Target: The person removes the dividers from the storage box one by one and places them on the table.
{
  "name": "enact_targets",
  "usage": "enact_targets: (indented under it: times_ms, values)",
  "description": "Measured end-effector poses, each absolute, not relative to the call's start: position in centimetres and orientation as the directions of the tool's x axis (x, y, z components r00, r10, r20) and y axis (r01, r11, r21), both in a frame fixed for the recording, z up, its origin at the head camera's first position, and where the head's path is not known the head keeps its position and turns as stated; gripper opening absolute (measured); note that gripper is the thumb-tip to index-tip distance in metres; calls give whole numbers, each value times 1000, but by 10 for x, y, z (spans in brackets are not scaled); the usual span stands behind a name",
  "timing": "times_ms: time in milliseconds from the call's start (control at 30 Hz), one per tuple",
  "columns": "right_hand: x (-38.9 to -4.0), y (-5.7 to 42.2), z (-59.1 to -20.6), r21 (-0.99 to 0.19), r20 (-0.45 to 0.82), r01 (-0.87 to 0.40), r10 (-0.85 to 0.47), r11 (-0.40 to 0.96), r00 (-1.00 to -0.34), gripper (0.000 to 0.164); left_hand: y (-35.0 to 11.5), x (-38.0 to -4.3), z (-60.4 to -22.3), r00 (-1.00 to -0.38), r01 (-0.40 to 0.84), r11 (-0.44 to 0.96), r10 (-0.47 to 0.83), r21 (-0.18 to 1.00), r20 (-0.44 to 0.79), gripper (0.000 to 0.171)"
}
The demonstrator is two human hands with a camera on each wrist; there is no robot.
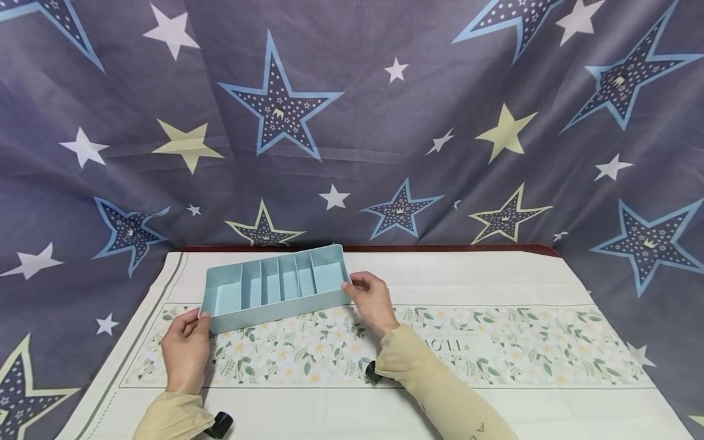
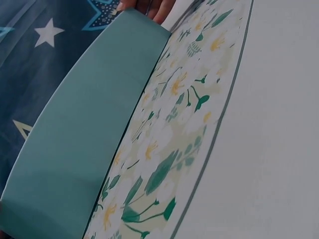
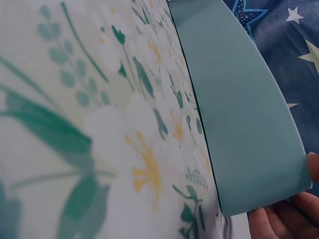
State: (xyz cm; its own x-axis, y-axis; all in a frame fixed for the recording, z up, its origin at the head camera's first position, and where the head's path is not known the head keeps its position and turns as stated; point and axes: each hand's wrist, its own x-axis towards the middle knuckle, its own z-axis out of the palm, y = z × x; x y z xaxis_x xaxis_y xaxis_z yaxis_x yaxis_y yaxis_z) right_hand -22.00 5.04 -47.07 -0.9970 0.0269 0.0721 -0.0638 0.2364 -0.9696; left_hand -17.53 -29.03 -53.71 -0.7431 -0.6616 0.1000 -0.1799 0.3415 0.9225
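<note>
A light blue divided storage box (image 1: 280, 310) with several compartments is at the left-middle of the table, its right end angled farther back. No contents show in its compartments. My left hand (image 1: 187, 351) grips the box's left front corner, thumb on the rim. At the right end, my right hand (image 1: 373, 302) pinches the wall between thumb and fingers. The left wrist view shows the smooth outer wall of the box (image 2: 89, 99), with fingers of the right hand at its far end. In the right wrist view, the box (image 3: 244, 114) has its lower edge close to the cloth.
A white tablecloth (image 1: 495, 278) with a floral band (image 1: 528, 348) covers the table. Behind the table's dark red back edge (image 1: 418, 249) hangs a purple-grey curtain (image 1: 374, 140) printed with stars. Black devices (image 1: 220, 424) sit at both wrists.
</note>
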Motion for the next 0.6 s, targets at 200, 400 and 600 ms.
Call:
enact_targets:
  times_ms: [200,400,600]
  values:
    - [-218,56,-471,-972,72,-59,47,227,-996,29,-287,-179,-539,-750,-166,314,-656,935,87,39]
    - [-217,60,-471,-972,64,-48,62,231,-996,26,-282,-180,-540,-763,-155,321,-640,934,93,42]
    - [-217,63,-471,-971,60,-43,67,233,-996,29,-279,-181,-540,-766,-161,344,-635,925,102,45]
